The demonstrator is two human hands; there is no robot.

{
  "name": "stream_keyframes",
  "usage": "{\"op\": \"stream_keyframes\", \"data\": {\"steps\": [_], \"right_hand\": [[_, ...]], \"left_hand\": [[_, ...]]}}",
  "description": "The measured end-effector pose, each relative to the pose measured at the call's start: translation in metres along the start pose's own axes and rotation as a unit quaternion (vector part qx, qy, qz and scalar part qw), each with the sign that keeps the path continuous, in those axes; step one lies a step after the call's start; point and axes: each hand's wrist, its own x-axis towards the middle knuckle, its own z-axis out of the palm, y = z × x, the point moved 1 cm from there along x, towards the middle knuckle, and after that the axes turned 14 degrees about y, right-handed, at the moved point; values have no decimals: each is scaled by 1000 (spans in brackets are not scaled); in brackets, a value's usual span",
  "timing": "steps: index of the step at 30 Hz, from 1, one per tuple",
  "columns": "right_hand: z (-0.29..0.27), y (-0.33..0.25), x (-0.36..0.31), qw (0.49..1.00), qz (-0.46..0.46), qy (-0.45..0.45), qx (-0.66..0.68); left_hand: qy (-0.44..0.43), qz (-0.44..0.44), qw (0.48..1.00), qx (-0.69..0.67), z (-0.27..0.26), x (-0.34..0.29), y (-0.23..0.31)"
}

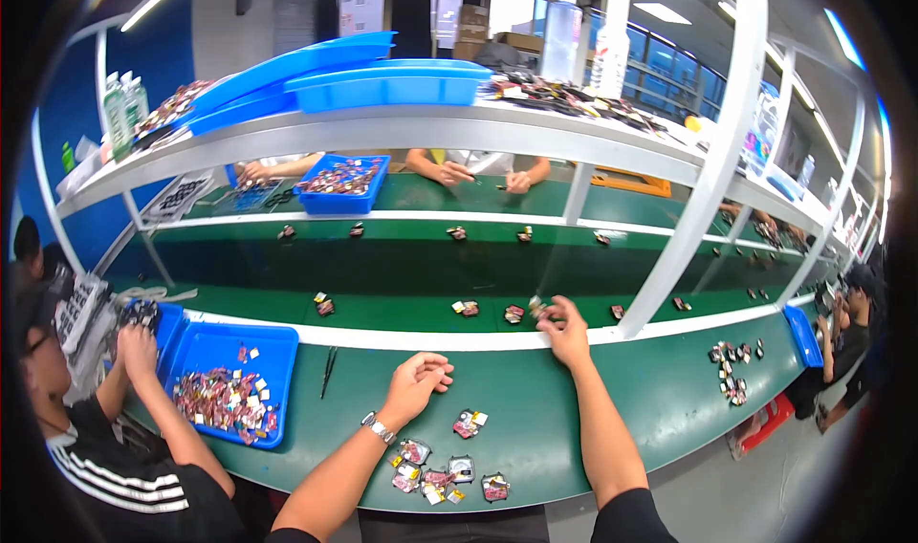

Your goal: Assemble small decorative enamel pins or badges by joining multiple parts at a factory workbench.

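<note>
Over the conveyor's near edge, my right hand pinches a small electronic module with its thumb and fingers. Beside it on the belt sits another module, dark with reddish and pale parts. My left hand hovers above the green bench with half-bent, slightly parted fingers and nothing visible in them. A watch circles that wrist. Closer to me, a single module lies near the left forearm. Several more modules are grouped at the bench's front edge, some with yellow and silvery pieces.
Tweezers lie left of my left hand, beside a blue tray of small parts. Other people work at the left, right and across. A white post rises right of my right hand, supporting a shelf with blue trays. More modules lie right.
</note>
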Motion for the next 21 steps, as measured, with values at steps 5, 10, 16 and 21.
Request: {"op": "stream_keyframes", "data": {"steps": [5, 10, 16, 21], "right_hand": [[26, -110, -77, 947, -152, -282, 16], [35, -139, -97, 916, -229, -330, -3], [42, -130, -106, 921, -171, -350, 4], [54, -147, -128, 964, -198, -175, -33]], "left_hand": [[-61, -132, 983, -108, -20, -3, 11], [-171, -190, 962, -100, -8, -7, 12], [-146, -188, 966, -98, -8, -10, 12], [-131, -176, 965, -142, -9, -9, 14]]}}
